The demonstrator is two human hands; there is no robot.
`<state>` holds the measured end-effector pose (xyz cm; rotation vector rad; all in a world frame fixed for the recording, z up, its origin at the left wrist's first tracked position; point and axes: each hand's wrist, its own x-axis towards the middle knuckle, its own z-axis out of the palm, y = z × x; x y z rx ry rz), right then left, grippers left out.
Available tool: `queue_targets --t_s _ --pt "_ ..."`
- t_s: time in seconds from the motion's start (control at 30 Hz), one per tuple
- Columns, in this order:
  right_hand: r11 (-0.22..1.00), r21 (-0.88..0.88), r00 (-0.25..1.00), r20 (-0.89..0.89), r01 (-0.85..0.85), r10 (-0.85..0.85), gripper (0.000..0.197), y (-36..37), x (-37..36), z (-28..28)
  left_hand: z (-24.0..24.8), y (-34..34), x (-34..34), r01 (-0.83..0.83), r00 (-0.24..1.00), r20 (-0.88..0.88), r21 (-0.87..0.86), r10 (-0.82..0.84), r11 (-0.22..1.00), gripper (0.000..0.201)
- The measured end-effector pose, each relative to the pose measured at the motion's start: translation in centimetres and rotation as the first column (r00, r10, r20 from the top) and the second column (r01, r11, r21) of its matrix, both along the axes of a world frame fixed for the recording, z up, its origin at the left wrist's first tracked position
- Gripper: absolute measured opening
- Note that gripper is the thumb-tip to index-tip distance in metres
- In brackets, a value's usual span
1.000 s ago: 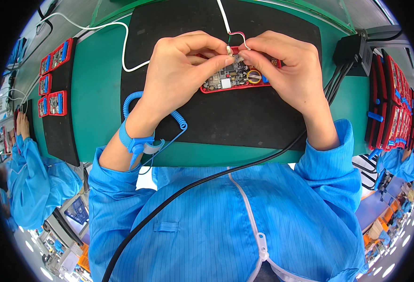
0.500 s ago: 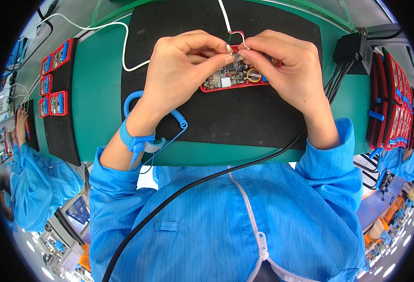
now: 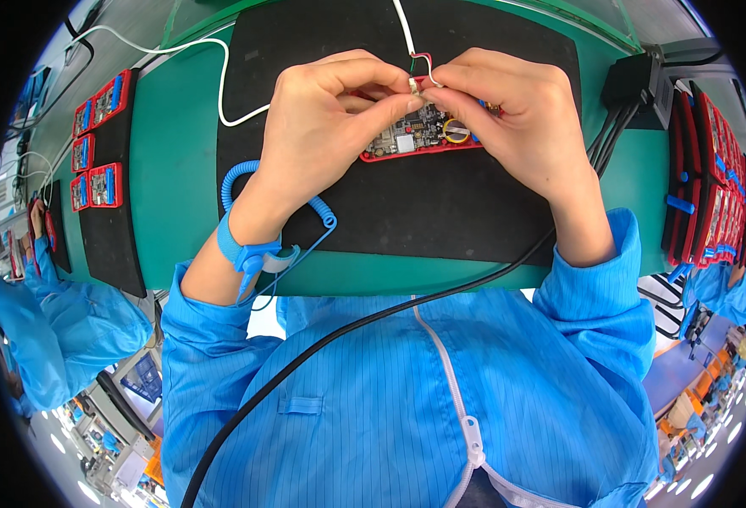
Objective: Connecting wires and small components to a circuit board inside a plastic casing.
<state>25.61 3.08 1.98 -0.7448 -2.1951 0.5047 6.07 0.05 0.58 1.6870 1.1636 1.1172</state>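
Both my hands meet over a circuit board [image 3: 419, 134] in a red frame, on a black mat [image 3: 390, 212]. A round coin cell [image 3: 456, 131] sits on the board. Between thumb and forefinger, my left hand [image 3: 330, 118] pinches a small white connector [image 3: 413, 85]. My right hand [image 3: 508, 118] is closed with thumb and forefinger together at the thin wires [image 3: 430, 66] that split from a white cable [image 3: 404, 27]. The fingers hide the board's far edge. A blue wrist strap [image 3: 250, 254] with a coiled cord [image 3: 318, 207] circles my left wrist.
Red-framed boards [image 3: 104, 186] lie on a black strip at the left. More stand in stacks [image 3: 715, 186] at the right, near a black box [image 3: 635, 89] with cables. A black cable [image 3: 347, 334] crosses in front of my body. Other people in blue [image 3: 77, 330] work at both sides.
My hands have shifted very slightly away from me, fingers still closed at the connector and wires. The co-worker at the left has leaned forward.
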Motion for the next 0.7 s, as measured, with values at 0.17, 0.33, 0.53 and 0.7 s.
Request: queue_targets --t_s 0.17,0.33,0.53,0.7 --pt "1.000 -0.007 1.000 0.023 -0.003 0.003 0.010 0.00 0.01 0.29 0.18 -0.11 0.20 0.002 1.000 -0.007 0.040 -0.002 0.999 0.009" --pt "0.996 -0.093 0.999 0.033 -0.010 0.013 0.010 0.18 0.10 0.58 0.39 -0.03 0.41 -0.014 0.996 -0.084 0.098 0.022 0.995 0.007" --pt "0.996 -0.087 0.999 0.027 -0.026 0.028 0.011 0.24 0.16 0.63 0.56 0.01 0.64 -0.007 0.991 -0.132 0.128 0.024 0.992 0.006" --pt "0.981 -0.194 0.999 0.041 0.029 -0.021 0.010 -0.02 0.01 0.93 0.48 0.08 0.54 -0.009 0.992 -0.125 0.132 0.026 0.991 0.007"
